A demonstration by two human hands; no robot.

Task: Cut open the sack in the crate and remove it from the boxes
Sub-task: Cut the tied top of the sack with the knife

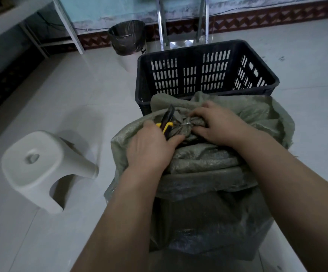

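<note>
Green woven sack [208,160] with tied neck, left hand [149,148] gripping yellow-handled cutters [167,122] at the knot, right hand [220,122] clutching the bunched neck, empty black crate [204,73] just behind the sack

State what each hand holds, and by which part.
Left hand grips pliers by the yellow and black handles. Right hand pinches the green sack at its gathered, tied neck.

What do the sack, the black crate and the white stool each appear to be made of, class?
Sack: probably woven plastic fabric, dull grey-green; a fine weave shows and it creases stiffly.
Black crate: apparently moulded hard plastic, matt, with regular slotted walls.
White stool: likely moulded plastic, smooth with a slight sheen, formed in one piece.
</note>
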